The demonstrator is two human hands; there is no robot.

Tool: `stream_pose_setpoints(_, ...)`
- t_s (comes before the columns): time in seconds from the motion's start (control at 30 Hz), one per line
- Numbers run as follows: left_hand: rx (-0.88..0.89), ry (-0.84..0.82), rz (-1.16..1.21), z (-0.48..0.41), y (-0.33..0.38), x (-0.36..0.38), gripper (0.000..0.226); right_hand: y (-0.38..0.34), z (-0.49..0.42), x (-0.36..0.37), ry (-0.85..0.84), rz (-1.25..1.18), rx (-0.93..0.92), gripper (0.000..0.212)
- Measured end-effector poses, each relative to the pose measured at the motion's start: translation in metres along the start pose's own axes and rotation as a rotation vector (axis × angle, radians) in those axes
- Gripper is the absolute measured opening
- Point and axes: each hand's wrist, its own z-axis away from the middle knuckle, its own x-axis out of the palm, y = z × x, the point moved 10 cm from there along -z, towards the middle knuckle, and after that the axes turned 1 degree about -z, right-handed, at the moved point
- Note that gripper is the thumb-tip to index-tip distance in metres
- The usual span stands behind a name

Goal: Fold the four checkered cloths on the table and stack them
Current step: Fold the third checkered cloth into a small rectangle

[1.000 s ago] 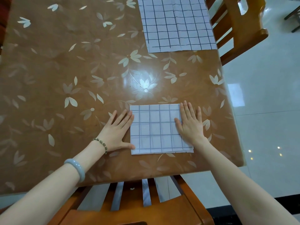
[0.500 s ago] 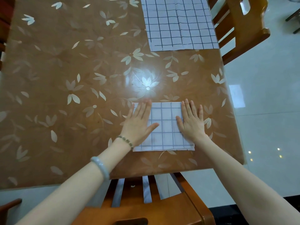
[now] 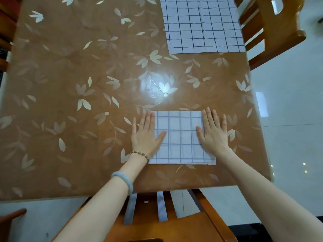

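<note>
Now left hand [image 3: 146, 135], right hand [image 3: 212, 133] flat, open on folded cloth [image 3: 180, 138]; unfolded cloth [image 3: 201, 23] well apart.

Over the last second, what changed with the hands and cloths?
The left hand slid from the folded cloth's left edge in onto its middle, then back out to the left edge, pressing flat. Nothing was grasped or let go. The right hand stayed flat on the right edge, the folded cloth kept its place near the table's front edge, and the unfolded cloth at the far side did not move.
</note>
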Motion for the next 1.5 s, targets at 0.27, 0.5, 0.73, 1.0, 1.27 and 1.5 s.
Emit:
stream_pose_setpoints(0.27, 0.064, 0.183, 0.032, -0.001, -0.014, -0.037, 0.075, -0.01, -0.009, -0.02, 0.001, -0.043, 0.056, 0.073)
stream_pose_setpoints(0.5, 0.195, 0.062, -0.068, -0.017, 0.049, -0.011, 0.066, -0.116, -0.014, -0.029, 0.069, -0.176, -0.227, 0.055)
stream_pose_setpoints(0.73, 0.123, 0.039, -0.006, -0.016, 0.038, 0.003, 0.072, -0.063, -0.011, 0.003, 0.007, -0.078, -0.163, 0.07)
stream_pose_setpoints(1.0, 0.008, 0.043, -0.025, 0.0, -0.023, 0.0, 0.076, 0.013, -0.007, 0.003, -0.051, 0.023, -0.001, 0.071)
stream_pose_setpoints(1.27, -0.273, 0.042, 0.208, 0.019, -0.025, -0.037, 0.05, -0.034, -0.008, -0.047, 0.157, 0.04, -0.139, 0.07)
stream_pose_setpoints(1.5, -0.518, -0.161, 0.41, 0.017, -0.033, -0.024, 0.042, -0.073, -0.013, -0.037, 0.018, -0.12, -0.308, 0.075)
